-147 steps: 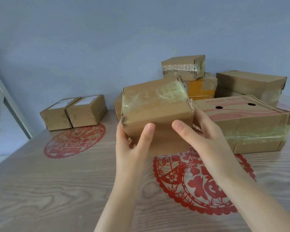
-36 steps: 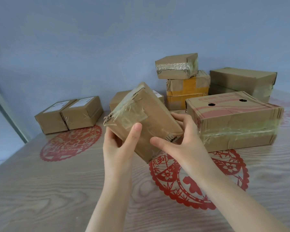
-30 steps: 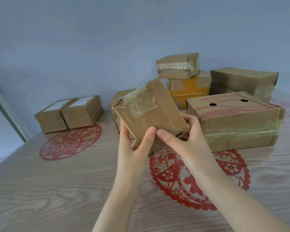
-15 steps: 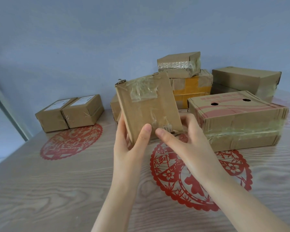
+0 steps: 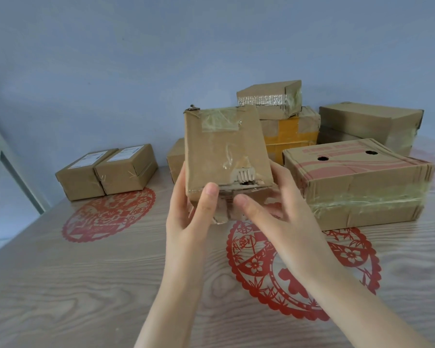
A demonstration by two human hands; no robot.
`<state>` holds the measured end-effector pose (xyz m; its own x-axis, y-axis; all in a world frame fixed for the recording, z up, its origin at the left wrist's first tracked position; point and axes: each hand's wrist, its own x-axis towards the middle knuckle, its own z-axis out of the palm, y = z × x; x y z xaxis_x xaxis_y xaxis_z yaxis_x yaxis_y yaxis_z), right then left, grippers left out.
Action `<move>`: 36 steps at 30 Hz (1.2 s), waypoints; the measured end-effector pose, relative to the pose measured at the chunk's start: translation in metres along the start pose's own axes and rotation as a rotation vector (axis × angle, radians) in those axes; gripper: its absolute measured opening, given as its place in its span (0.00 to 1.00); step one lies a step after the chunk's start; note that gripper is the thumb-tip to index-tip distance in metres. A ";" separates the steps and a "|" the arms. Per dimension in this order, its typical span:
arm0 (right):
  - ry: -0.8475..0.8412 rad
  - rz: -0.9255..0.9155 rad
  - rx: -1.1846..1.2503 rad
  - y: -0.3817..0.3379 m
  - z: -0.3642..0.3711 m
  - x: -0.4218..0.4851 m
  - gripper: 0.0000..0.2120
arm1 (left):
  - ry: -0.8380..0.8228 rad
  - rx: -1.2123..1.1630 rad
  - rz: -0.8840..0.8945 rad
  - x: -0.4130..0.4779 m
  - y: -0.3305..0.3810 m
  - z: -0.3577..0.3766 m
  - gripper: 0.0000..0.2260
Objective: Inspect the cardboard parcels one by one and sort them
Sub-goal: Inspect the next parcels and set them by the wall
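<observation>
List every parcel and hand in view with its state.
held parcel, off the table, lower edge torn open.
left hand, grips held parcel's left side.
right hand, grips its right side.
two labelled parcels, on table, side by side.
holed box, flat on table, taped round.
top parcel, stacked on yellow-taped parcel.

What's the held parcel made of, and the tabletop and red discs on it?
The held parcel looks like brown corrugated cardboard, matte; its torn lower edge bares the fluting. The clear tape across its top is glossy plastic film. The tabletop shows pale wood grain; solid wood or laminate, cannot tell. The red discs are thin lacy cutouts, probably paper or film.
</observation>
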<state>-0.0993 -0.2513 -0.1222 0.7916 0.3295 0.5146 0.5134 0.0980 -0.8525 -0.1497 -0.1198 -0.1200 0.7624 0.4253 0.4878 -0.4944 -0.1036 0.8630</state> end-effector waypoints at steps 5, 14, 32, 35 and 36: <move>0.083 -0.017 -0.023 0.003 -0.005 0.004 0.26 | 0.005 0.079 -0.013 -0.002 -0.001 0.000 0.36; 0.130 -0.029 -0.098 0.008 -0.006 0.004 0.26 | 0.082 0.153 -0.072 -0.002 -0.002 0.004 0.32; 0.070 -0.047 -0.223 0.009 -0.006 0.005 0.37 | 0.150 0.160 -0.111 -0.002 -0.002 0.001 0.30; 0.093 -0.057 -0.251 0.009 -0.006 0.006 0.38 | 0.144 0.159 -0.119 -0.002 -0.001 0.001 0.30; 0.112 -0.056 -0.249 0.010 -0.006 0.006 0.38 | 0.128 0.171 -0.113 -0.001 -0.001 0.002 0.30</move>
<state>-0.0874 -0.2540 -0.1266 0.7844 0.2231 0.5788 0.6119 -0.1248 -0.7810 -0.1495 -0.1220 -0.1213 0.7442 0.5524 0.3754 -0.3228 -0.1946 0.9263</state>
